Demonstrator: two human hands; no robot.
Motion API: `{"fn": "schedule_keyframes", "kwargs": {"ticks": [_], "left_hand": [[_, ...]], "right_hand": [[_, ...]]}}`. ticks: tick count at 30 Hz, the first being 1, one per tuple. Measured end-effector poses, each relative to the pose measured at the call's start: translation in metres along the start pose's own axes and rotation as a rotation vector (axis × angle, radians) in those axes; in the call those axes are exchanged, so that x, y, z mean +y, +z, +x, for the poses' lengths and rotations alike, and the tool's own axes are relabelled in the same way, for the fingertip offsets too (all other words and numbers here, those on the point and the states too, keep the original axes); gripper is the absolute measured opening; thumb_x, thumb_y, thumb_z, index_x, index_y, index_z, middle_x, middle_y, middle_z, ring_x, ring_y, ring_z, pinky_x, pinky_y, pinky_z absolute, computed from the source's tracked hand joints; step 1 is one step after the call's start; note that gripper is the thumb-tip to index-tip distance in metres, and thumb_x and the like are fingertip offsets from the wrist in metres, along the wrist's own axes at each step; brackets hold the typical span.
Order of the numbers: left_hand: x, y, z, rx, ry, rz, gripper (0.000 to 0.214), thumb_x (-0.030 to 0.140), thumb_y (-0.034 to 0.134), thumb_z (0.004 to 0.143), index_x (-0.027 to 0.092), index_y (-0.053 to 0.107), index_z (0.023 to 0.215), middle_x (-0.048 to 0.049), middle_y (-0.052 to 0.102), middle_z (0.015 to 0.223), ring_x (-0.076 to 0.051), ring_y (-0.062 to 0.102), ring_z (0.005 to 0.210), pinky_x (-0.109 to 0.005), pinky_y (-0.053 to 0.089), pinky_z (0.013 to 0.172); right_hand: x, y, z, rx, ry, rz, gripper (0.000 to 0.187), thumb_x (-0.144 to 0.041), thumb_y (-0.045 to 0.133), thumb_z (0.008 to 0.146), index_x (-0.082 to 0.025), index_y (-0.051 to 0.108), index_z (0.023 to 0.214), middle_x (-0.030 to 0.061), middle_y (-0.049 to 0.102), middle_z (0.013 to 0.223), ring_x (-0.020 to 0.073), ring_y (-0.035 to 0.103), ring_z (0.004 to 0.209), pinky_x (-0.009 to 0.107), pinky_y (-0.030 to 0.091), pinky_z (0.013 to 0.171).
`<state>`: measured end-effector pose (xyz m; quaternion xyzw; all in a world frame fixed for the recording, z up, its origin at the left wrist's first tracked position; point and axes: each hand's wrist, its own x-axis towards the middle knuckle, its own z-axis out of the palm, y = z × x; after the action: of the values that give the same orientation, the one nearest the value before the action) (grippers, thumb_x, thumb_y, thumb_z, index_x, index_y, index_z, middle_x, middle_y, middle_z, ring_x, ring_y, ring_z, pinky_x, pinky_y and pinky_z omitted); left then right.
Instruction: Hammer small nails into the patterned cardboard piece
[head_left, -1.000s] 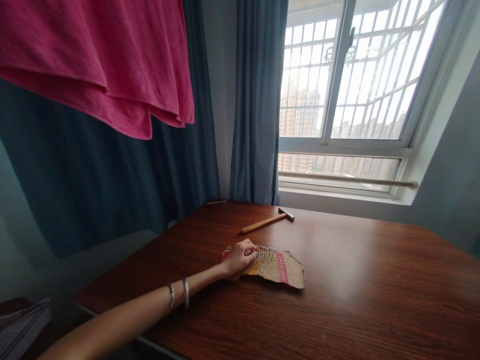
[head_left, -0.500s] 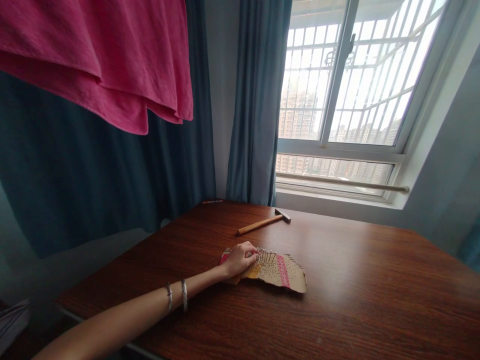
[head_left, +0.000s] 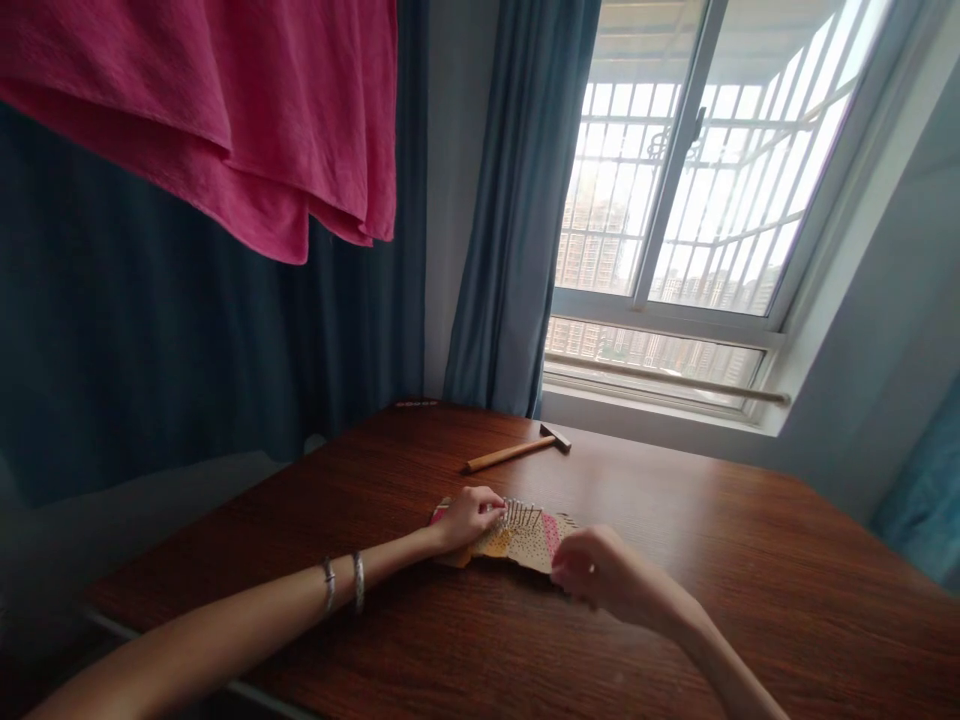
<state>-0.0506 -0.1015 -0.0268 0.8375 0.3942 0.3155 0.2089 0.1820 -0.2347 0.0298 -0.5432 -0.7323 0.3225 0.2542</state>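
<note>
The card (head_left: 531, 549) lies on the counter (head_left: 697, 530), nearer than the hammer (head_left: 514, 454). The left hand (head_left: 468, 518) rests on its left part, fingers bent beside the standing nails (head_left: 523, 515); the right hand (head_left: 606, 570), blurred, curls over its right end. Whether either one grasps something cannot be told. Marks on the pink band (head_left: 551, 532) are too small to read.

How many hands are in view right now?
2: the left hand by the standing nails on the cardboard; the right hand, blurred, at the cardboard's right end. No others show.
</note>
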Motion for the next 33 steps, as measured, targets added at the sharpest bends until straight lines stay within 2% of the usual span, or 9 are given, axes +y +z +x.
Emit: {"fn": "schedule_keyframes", "kwargs": {"ticks": [2, 4, 6, 11, 16, 21, 24, 28, 33], "left_hand": [[0.004, -0.002, -0.001, 0.003, -0.014, -0.061, 0.026, 0.037, 0.051, 0.079, 0.017, 0.068, 0.083, -0.0025, 0.067, 0.08, -0.014, 0.058, 0.073, -0.021, 0.04, 0.066], [0.006, -0.003, -0.001, -0.001, -0.05, -0.144, 0.028, 0.038, 0.05, 0.079, 0.016, 0.067, 0.083, -0.0023, 0.067, 0.078, -0.014, 0.059, 0.072, -0.021, 0.041, 0.065], [0.006, -0.003, 0.002, -0.004, -0.105, -0.234, 0.03, 0.039, 0.049, 0.08, 0.015, 0.065, 0.084, -0.0023, 0.067, 0.073, -0.013, 0.059, 0.065, -0.021, 0.041, 0.058], [-0.009, 0.004, 0.022, -0.005, -0.205, -0.367, 0.033, 0.044, 0.046, 0.08, 0.014, 0.058, 0.081, -0.0019, 0.063, 0.067, -0.007, 0.046, 0.037, -0.02, 0.034, 0.039], [-0.022, 0.01, 0.048, -0.06, -0.249, -0.252, 0.03, 0.04, 0.042, 0.082, 0.013, 0.056, 0.082, 0.0, 0.059, 0.056, -0.008, 0.043, 0.031, -0.021, 0.033, 0.037], [-0.03, 0.018, 0.065, 0.06, -0.169, 0.06, 0.026, 0.035, 0.048, 0.081, 0.014, 0.061, 0.074, -0.0026, 0.062, 0.062, -0.013, 0.057, 0.057, -0.024, 0.04, 0.058], [-0.033, 0.023, 0.07, 0.086, -0.196, 0.18, 0.023, 0.034, 0.052, 0.078, 0.015, 0.063, 0.073, -0.0043, 0.065, 0.071, -0.016, 0.059, 0.069, -0.025, 0.04, 0.065], [-0.034, 0.026, 0.068, 0.061, -0.233, 0.235, 0.024, 0.035, 0.051, 0.079, 0.016, 0.065, 0.074, -0.0046, 0.066, 0.074, -0.016, 0.059, 0.072, -0.025, 0.038, 0.068], [-0.032, 0.025, 0.065, 0.047, -0.233, 0.242, 0.022, 0.035, 0.053, 0.078, 0.016, 0.066, 0.077, -0.0047, 0.066, 0.077, -0.017, 0.059, 0.075, -0.025, 0.038, 0.068]], "right_hand": [[0.005, 0.003, 0.026, 0.078, -0.013, 0.027, 0.021, -0.028, 0.049, 0.08, -0.013, 0.065, 0.079, 0.0017, 0.062, 0.061, 0.0101, 0.054, 0.049, 0.02, 0.041, 0.044], [0.018, 0.01, 0.054, 0.237, -0.025, 0.011, 0.022, -0.028, 0.051, 0.077, -0.012, 0.066, 0.08, 0.0034, 0.063, 0.061, 0.0107, 0.055, 0.051, 0.02, 0.041, 0.045], [0.033, 0.018, 0.075, 0.34, 0.014, -0.004, 0.024, -0.026, 0.057, 0.071, -0.01, 0.067, 0.086, 0.0053, 0.065, 0.066, 0.0118, 0.056, 0.053, 0.02, 0.041, 0.046], [0.052, 0.036, 0.094, 0.301, -0.035, -0.01, 0.014, -0.018, 0.059, 0.063, -0.012, 0.069, 0.07, 0.0023, 0.064, 0.061, 0.012, 0.055, 0.056, 0.02, 0.039, 0.05], [0.049, 0.042, 0.094, 0.327, -0.058, 0.029, 0.013, -0.02, 0.058, 0.065, -0.014, 0.069, 0.065, -0.0007, 0.059, 0.053, 0.0104, 0.05, 0.051, 0.02, 0.036, 0.048], [0.052, 0.041, 0.092, 0.299, -0.051, 0.167, 0.015, -0.027, 0.062, 0.064, -0.013, 0.068, 0.065, 0.0004, 0.06, 0.055, 0.011, 0.051, 0.05, 0.02, 0.037, 0.046], [0.056, 0.041, 0.091, 0.285, -0.067, 0.213, 0.019, -0.03, 0.062, 0.066, -0.013, 0.067, 0.067, 0.0015, 0.06, 0.057, 0.0116, 0.052, 0.052, 0.021, 0.038, 0.047], [0.062, 0.043, 0.092, 0.273, -0.085, 0.238, 0.02, -0.032, 0.059, 0.068, -0.013, 0.065, 0.065, 0.002, 0.059, 0.057, 0.0114, 0.051, 0.052, 0.021, 0.039, 0.048], [0.067, 0.042, 0.104, 0.274, -0.001, 0.424, 0.025, -0.039, 0.053, 0.072, -0.015, 0.06, 0.074, 0.0031, 0.06, 0.065, 0.0121, 0.053, 0.052, 0.021, 0.04, 0.044]]}}
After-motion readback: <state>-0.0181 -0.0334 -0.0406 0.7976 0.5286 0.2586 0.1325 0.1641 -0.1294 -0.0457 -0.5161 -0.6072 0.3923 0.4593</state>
